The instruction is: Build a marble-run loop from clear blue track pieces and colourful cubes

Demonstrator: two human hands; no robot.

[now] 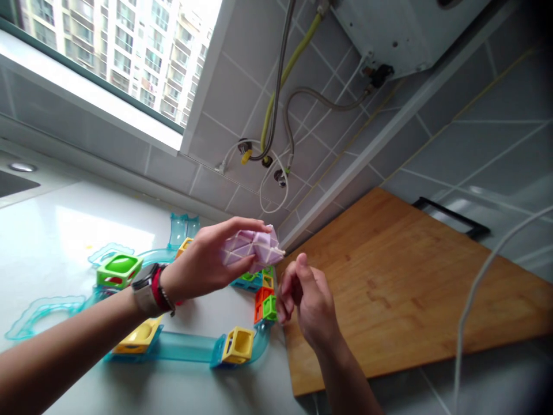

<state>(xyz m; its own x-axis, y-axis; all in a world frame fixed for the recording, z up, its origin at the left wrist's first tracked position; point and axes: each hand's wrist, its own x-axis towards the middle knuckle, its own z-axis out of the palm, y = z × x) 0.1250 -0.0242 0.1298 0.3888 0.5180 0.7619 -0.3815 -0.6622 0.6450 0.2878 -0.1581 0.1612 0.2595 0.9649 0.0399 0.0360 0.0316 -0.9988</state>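
Observation:
My left hand (216, 248) is closed around a lilac-and-white snake puzzle (253, 248), folded into a compact faceted shape; fingers lie over its top and the thumb along its underside. My right hand (309, 300) is a little to the right of the puzzle, apart from it. Its fingers are loosely curled with the thumb raised, and nothing shows in them. Below the hands, a toy track (185, 347) of translucent blue pieces lies on the white counter (56, 230), carrying a yellow cube frame (239, 344), a green cube frame (118, 270) and several others. My left forearm covers part of the track.
A wooden board (410, 288) takes up the right side, with a white cable (470, 305) hanging in front. Behind the counter are a tiled wall, a yellow gas hose (287, 69), metal hoses and a window (125, 52). A white appliance (401, 34) hangs above.

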